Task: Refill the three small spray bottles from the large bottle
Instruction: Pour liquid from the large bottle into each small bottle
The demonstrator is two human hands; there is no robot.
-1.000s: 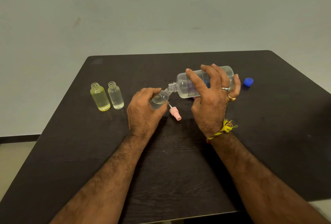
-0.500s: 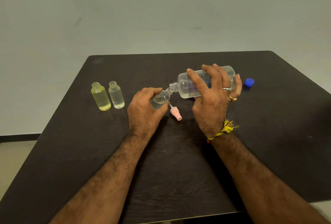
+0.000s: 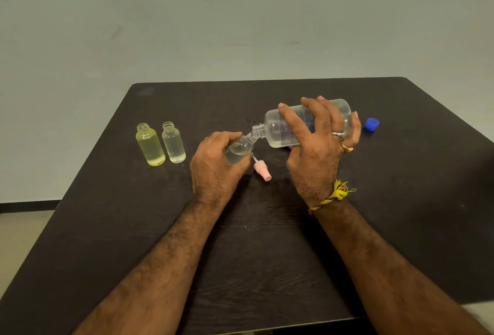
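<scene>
My right hand [image 3: 315, 158] grips the large clear bottle [image 3: 275, 127], tipped on its side with its open neck pointing left. That neck meets the mouth of a small clear spray bottle [image 3: 240, 148], tilted and held in my left hand [image 3: 213, 166]; clear liquid shows inside it. To the left stand two other small bottles without caps: a yellowish one [image 3: 150, 145] and a clear one [image 3: 173, 142], both upright and holding liquid. A pink spray cap [image 3: 262, 171] lies on the table between my hands.
A blue cap [image 3: 372, 123] lies on the dark table [image 3: 267, 254] to the right of the large bottle. A small purple thing [image 3: 290, 147] peeks out under the large bottle. The table's edges run near on the left and front.
Nearly nothing differs: both hands keep the same hold, with the large bottle's neck still at the small bottle's mouth.
</scene>
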